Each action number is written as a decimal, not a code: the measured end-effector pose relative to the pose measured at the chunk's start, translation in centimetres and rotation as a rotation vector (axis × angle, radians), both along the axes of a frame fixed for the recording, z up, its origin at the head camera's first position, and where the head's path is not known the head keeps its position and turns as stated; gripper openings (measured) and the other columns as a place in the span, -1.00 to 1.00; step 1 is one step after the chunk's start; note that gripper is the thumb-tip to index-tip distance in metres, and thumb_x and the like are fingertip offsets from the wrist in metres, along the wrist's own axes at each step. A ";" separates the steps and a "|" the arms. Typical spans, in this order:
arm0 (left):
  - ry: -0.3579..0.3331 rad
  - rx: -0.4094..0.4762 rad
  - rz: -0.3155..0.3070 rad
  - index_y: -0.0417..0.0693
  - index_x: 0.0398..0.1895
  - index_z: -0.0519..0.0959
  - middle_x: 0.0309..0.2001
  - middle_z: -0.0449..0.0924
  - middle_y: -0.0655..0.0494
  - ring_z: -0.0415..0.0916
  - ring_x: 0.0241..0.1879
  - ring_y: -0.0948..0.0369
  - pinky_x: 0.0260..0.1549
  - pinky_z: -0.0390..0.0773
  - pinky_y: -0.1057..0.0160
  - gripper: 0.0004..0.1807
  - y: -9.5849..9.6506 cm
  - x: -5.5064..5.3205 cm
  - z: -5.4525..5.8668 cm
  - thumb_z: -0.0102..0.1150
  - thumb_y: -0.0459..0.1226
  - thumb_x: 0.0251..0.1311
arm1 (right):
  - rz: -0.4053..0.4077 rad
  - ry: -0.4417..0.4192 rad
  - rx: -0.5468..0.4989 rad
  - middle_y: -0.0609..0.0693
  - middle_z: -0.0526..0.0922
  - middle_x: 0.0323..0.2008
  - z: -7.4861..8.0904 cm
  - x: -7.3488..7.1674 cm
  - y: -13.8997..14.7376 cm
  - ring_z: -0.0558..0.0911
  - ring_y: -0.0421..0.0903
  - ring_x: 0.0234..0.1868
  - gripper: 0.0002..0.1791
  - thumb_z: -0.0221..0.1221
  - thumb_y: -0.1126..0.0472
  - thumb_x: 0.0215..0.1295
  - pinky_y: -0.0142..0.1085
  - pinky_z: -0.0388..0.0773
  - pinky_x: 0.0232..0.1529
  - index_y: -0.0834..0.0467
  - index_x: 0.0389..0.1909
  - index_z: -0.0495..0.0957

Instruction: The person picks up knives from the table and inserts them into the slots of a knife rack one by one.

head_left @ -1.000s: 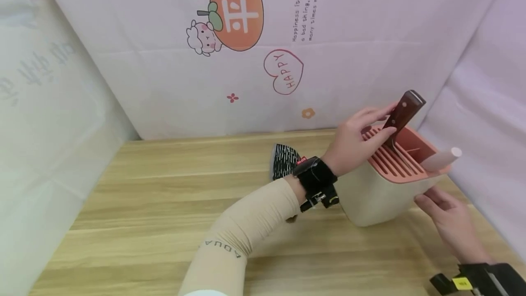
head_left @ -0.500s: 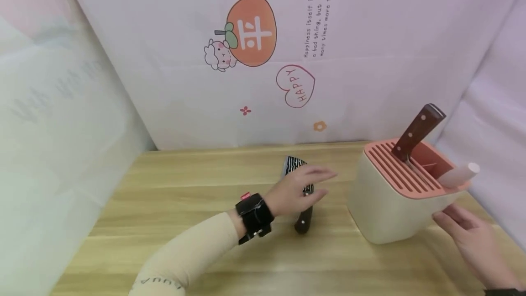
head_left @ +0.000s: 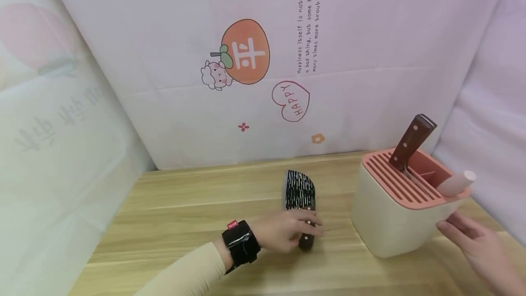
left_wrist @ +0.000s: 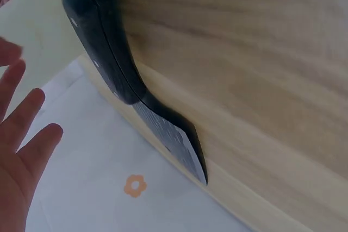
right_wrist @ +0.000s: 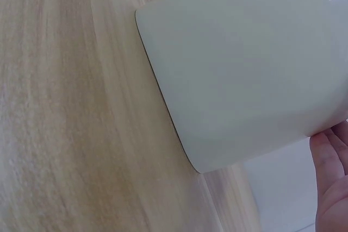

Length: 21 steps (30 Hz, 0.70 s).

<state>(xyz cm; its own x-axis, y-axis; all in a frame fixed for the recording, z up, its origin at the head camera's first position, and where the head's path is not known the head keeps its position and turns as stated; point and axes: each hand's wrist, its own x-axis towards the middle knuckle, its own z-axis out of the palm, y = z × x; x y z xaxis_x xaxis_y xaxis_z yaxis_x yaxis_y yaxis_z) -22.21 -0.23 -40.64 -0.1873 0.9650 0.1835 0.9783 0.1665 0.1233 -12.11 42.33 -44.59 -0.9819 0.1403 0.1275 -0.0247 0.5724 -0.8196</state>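
A cleaver (head_left: 301, 190) with a black-and-silver patterned blade and dark riveted handle lies on the wooden table. My left hand (head_left: 283, 228) hovers at its handle, fingers reaching across it in the head view. In the left wrist view, those fingers (left_wrist: 39, 148) are spread and apart from the cleaver handle (left_wrist: 103, 44). A cream knife holder (head_left: 390, 223) with a coral slotted top stands at the right. My right hand (head_left: 478, 243) touches its right side with the fingertips (right_wrist: 324, 150). A brown-handled knife (head_left: 412, 140) leans in a slot of the top.
A white round-ended handle (head_left: 458, 182) sticks up from the holder's right compartment. Behind the table (head_left: 185, 223) hangs a printed white cloth (head_left: 164, 118), and pale cloth walls close off both sides.
My left hand has let go of the brown-handled knife in the holder and moved left and down to the cleaver's handle. The right hand stays at the holder. The head view has tilted up.
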 end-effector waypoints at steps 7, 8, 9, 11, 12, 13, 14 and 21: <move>0.021 -0.084 -0.044 0.02 0.09 0.61 0.16 0.52 0.08 0.26 0.30 0.14 0.34 0.17 0.33 -0.53 0.1 -1.1 -1.4 0.10 -0.50 0.12 | 0.021 0.056 -0.005 -0.60 0.35 0.06 0.1 -0.2 -0.2 0.30 -0.67 0.01 -0.39 0.05 0.17 0.47 -0.78 0.27 -0.21 0.01 0.47 0.10; 0.028 -0.076 -0.054 0.03 0.06 0.63 0.13 0.54 0.09 0.30 0.27 0.14 0.33 0.19 0.34 -0.56 0.2 -1.3 -1.6 0.11 -0.50 0.12 | 0.029 0.070 -0.017 -0.60 0.36 0.06 0.2 -0.2 -0.2 0.31 -0.67 0.01 -0.40 0.05 0.20 0.47 -0.77 0.28 -0.21 0.01 0.46 0.12; 0.032 -0.065 -0.065 0.02 0.03 0.64 0.11 0.56 0.10 0.33 0.25 0.15 0.31 0.21 0.35 -0.57 0.3 -1.5 -1.9 0.12 -0.50 0.10 | 0.034 0.088 -0.030 -0.60 0.38 0.06 0.2 -0.3 -0.3 0.33 -0.66 0.01 -0.41 0.05 0.23 0.47 -0.77 0.29 -0.20 0.02 0.45 0.14; 0.044 -0.052 -0.085 0.03 -0.02 0.66 0.07 0.59 0.12 0.36 0.23 0.16 0.30 0.20 0.40 -0.58 0.5 -1.7 -2.2 0.14 -0.51 0.07 | 0.045 0.117 -0.051 -0.59 0.40 0.06 0.3 -0.3 -0.3 0.36 -0.64 0.01 -0.41 0.05 0.30 0.45 -0.77 0.30 -0.18 0.05 0.44 0.17; 0.046 -0.046 -0.096 0.03 -0.04 0.66 0.06 0.59 0.12 0.37 0.22 0.16 0.30 0.19 0.41 -0.57 0.6 -1.8 -2.3 0.14 -0.52 0.05 | 0.045 0.124 -0.059 -0.59 0.41 0.06 0.4 -0.4 -0.3 0.37 -0.64 0.01 -0.41 0.06 0.31 0.44 -0.77 0.31 -0.18 0.04 0.44 0.18; 0.050 -0.047 -0.102 0.04 -0.04 0.67 0.06 0.59 0.11 0.37 0.22 0.17 0.30 0.16 0.44 -0.57 0.7 -1.9 -2.4 0.15 -0.52 0.03 | 0.053 0.130 -0.064 -0.58 0.41 0.06 0.4 -0.4 -0.3 0.37 -0.64 0.01 -0.41 0.06 0.33 0.44 -0.77 0.31 -0.19 0.04 0.44 0.18; 0.042 -0.047 -0.107 0.04 -0.05 0.67 0.06 0.59 0.10 0.37 0.21 0.16 0.31 0.15 0.45 -0.56 0.8 -2.0 -2.5 0.15 -0.53 0.01 | 0.054 0.130 -0.066 -0.58 0.41 0.06 0.4 -0.4 -0.3 0.37 -0.63 0.01 -0.41 0.06 0.33 0.44 -0.77 0.31 -0.19 0.03 0.44 0.18; -0.024 -0.119 -0.144 0.00 -0.08 0.68 0.01 0.59 0.14 0.37 0.19 0.25 0.30 0.09 0.51 -0.56 1.9 -2.5 -2.7 0.12 -0.57 0.01 | 0.032 0.095 -0.069 -0.59 0.39 0.06 0.2 -0.4 -0.5 0.36 -0.65 0.00 -0.40 0.06 0.27 0.45 -0.77 0.31 -0.19 0.02 0.45 0.14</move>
<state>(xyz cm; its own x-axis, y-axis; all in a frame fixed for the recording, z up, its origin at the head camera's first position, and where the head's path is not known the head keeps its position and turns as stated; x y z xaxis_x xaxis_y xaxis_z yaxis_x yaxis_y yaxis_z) -24.75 1.71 -43.36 -0.0488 0.9968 0.0636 0.9901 0.0399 0.1347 -12.55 41.84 -44.37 -0.9699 0.1205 0.2115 -0.1217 0.5125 -0.8500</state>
